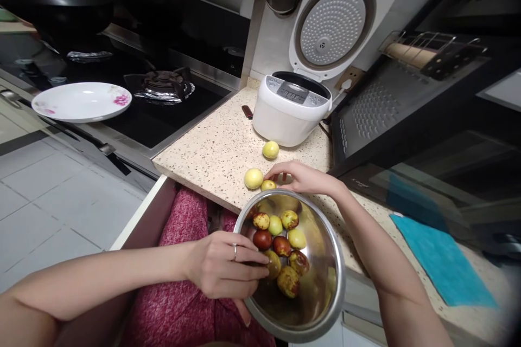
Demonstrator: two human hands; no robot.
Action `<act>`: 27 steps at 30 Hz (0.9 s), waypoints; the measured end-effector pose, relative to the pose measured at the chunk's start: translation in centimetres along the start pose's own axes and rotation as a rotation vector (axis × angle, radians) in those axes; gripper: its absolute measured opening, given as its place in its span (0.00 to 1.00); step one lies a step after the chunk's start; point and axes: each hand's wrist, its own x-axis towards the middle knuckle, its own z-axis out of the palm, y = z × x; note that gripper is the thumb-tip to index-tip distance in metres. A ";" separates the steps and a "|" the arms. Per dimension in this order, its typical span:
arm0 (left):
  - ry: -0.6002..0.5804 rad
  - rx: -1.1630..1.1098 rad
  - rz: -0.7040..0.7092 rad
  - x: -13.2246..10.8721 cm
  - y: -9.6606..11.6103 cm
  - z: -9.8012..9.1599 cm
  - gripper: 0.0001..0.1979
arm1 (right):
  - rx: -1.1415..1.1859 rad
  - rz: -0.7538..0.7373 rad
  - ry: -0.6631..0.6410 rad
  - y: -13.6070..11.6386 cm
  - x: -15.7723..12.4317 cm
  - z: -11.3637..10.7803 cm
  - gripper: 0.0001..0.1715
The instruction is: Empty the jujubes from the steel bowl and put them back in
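My left hand [228,267] grips a metal bowl [325,303] at its left side, fingers over the rim and thumb outside. The bowl is tilted towards me and holds several jujubes [288,281], some yellow-green, some mottled or reddish brown. The fingertips lie against one jujube [272,264] inside. Behind the bowl's far rim, my right hand [299,176] curls low over the counter, its fingertips at a small yellow jujube [268,185]; something reddish shows under the fingers. Beside it lies a larger pale yellow jujube [253,178], and another [271,149] is nearer the rice cooker.
A white rice cooker [288,114] stands lid-up on the speckled counter [211,143]. To the left, an oval plate [81,102] rests by the gas burner [165,84], with a black wok [52,5] behind. A black oven [407,119] and a teal cloth [442,260] are at right.
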 end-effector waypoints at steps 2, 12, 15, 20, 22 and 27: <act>0.000 -0.007 -0.004 0.0 0.0 0.0 0.21 | 0.009 -0.013 0.000 0.1 0.1 0.2 0.12; -0.021 -0.016 -0.006 0.2 -0.7 -0.6 0.20 | 0.022 0.010 0.092 0.7 -0.3 -1.1 0.07; -0.017 -0.005 0.001 0.2 -1.1 -0.7 0.20 | 0.058 0.043 0.069 0.8 -0.6 -1.6 0.14; -0.018 0.007 0.030 0.1 -1.3 -0.7 0.20 | 0.151 0.006 -0.096 1.1 -0.4 -1.1 0.16; -0.014 0.004 0.043 0.0 -1.3 -0.6 0.21 | 0.173 -0.017 -0.132 1.1 -0.3 -0.8 0.16; -0.021 -0.004 0.041 0.0 -1.2 -0.8 0.24 | 0.137 -0.044 -0.165 1.2 -0.3 -0.4 0.17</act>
